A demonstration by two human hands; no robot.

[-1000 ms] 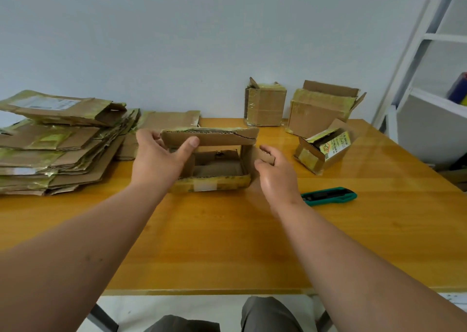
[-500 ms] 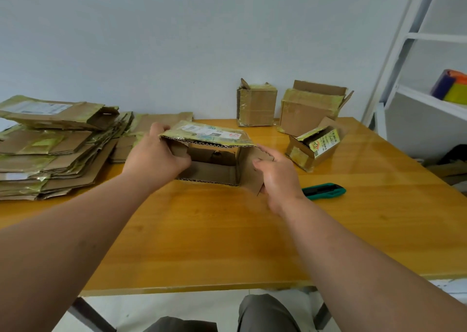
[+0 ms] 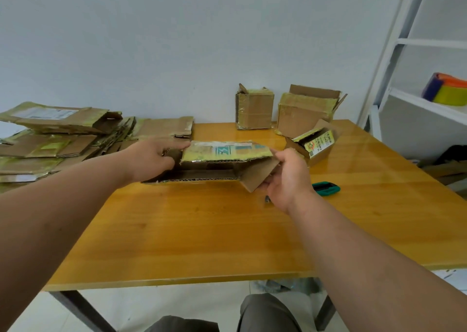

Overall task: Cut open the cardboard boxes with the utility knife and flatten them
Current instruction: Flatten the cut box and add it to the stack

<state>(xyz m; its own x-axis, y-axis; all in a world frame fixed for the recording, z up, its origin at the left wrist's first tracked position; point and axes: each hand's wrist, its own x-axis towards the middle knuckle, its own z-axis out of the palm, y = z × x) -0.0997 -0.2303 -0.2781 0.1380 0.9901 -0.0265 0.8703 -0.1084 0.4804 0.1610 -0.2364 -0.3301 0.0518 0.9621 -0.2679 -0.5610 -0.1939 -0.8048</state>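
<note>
A cut-open cardboard box point(image 3: 222, 159) with yellow tape and a label on top lies half collapsed in the middle of the wooden table point(image 3: 202, 230). My left hand point(image 3: 154, 157) holds its left end, fingers over the top panel. My right hand point(image 3: 285, 177) grips the loose right flap. The green utility knife point(image 3: 326, 188) lies on the table just right of my right hand, partly hidden by it. Three uncut boxes stand at the back right: a small one point(image 3: 254, 109), a larger one point(image 3: 305, 114) and a tilted open one point(image 3: 316, 143).
A tall pile of flattened boxes point(image 3: 50, 139) fills the table's left side, with another flat sheet point(image 3: 164, 127) behind the box. A white shelf unit point(image 3: 417, 104) holding coloured tape rolls point(image 3: 449, 91) stands at the right. My knees show below the table's front edge.
The box has been pressed down from an upright open shape into a low, nearly flat one. My left hand moved to its left end and my right hand took the right flap.
</note>
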